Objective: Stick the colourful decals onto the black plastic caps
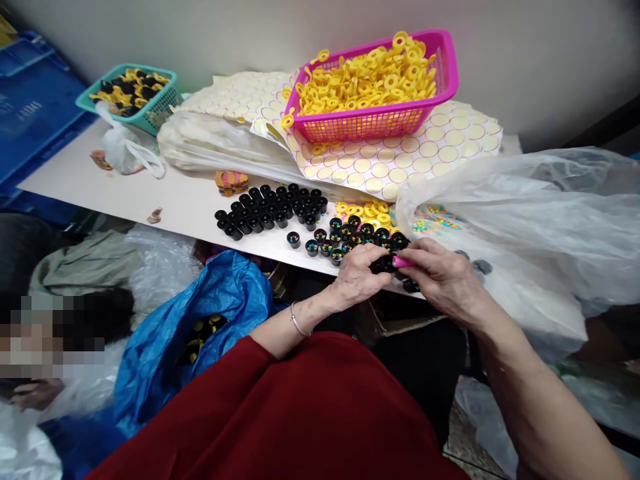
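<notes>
My left hand (359, 275) is closed around a small black cup (384, 264) at the table's near edge. My right hand (440, 275) pinches a thin pink tool (403, 262) whose tip meets that cup. Just beyond my fingers stand several black cups holding coloured beads (345, 240). A block of several empty black cups (273, 208) stands further left. Loose yellow rings (370, 212) lie behind the filled cups.
A pink basket (440, 83) of yellow rings rests on sheets of round stickers (425, 150). A teal basket (150, 117) sits at the back left. A large clear plastic bag (540, 220) with coloured beads lies right. A blue bag (200, 320) hangs below the white table (165, 200).
</notes>
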`<state>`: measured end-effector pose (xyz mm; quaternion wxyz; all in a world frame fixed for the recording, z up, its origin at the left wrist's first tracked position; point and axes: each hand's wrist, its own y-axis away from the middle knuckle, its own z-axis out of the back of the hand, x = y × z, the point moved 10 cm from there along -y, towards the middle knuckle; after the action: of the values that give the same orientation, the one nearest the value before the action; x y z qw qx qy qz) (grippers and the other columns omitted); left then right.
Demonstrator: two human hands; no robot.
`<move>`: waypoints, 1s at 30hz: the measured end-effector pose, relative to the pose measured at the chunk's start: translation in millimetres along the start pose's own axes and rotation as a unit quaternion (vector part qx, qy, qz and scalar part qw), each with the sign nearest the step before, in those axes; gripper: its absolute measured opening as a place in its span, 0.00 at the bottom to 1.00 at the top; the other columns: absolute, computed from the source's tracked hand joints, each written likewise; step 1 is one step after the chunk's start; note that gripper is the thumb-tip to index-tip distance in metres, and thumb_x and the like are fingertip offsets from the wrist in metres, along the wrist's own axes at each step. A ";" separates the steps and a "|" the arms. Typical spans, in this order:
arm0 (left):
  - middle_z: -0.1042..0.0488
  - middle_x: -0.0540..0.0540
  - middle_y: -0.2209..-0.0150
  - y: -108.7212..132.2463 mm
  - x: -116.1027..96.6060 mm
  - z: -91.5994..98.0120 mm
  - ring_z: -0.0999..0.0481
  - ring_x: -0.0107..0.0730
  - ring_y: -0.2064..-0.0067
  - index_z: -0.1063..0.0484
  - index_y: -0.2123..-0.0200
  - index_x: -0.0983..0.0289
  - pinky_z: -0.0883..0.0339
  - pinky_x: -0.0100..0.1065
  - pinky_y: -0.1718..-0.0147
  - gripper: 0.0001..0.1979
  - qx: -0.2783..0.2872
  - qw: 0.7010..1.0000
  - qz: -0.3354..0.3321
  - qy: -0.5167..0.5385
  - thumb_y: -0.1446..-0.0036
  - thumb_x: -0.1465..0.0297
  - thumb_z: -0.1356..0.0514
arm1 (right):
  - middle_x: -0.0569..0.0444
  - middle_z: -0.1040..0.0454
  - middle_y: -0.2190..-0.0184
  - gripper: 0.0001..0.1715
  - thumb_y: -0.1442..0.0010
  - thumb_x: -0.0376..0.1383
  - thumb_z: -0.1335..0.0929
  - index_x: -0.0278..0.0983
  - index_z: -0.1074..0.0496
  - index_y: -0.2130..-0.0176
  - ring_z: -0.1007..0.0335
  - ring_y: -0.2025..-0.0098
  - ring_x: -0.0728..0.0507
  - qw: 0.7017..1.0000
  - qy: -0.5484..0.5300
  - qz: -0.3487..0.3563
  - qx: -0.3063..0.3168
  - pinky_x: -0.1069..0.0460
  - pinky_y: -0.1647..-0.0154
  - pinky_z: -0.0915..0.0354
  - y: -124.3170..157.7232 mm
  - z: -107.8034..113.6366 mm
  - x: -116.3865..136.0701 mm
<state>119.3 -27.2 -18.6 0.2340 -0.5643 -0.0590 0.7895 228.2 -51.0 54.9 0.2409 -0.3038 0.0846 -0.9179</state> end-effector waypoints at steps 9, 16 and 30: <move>0.22 0.53 0.62 -0.2 3.6 -3.0 0.24 0.36 0.59 0.22 0.60 0.62 0.29 0.38 0.56 0.14 0.005 1.000 0.015 0.016 0.52 0.67 0.30 | 0.47 0.27 0.66 0.17 0.42 0.24 0.38 0.38 0.24 0.63 0.37 0.64 0.40 0.959 0.246 0.140 0.007 0.48 0.67 0.42 2.4 -6.3 39.1; 0.21 0.53 0.62 -0.5 1.4 2.0 0.23 0.35 0.60 0.22 0.61 0.61 0.28 0.37 0.56 0.14 -0.004 0.998 0.008 0.055 0.54 0.69 0.30 | 0.50 0.27 0.67 0.11 0.36 0.34 0.36 0.41 0.23 0.63 0.32 0.65 0.43 0.998 0.026 0.045 -0.037 0.49 0.66 0.35 -0.4 5.0 7.4; 0.21 0.55 0.62 7.7 1.2 38.4 0.22 0.34 0.60 0.22 0.62 0.62 0.27 0.38 0.58 0.15 -0.103 0.992 -0.018 0.068 0.54 0.64 0.28 | 0.48 0.25 0.65 0.13 0.49 0.38 0.31 0.34 0.23 0.64 0.30 0.59 0.39 0.933 -0.012 -0.349 -0.084 0.45 0.51 0.34 -3.3 -10.0 -172.7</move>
<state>81.4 -26.9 -8.7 0.1923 -0.6366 -0.1336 0.7348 341.7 37.3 -41.4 -0.1196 -0.3441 0.0474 -0.9301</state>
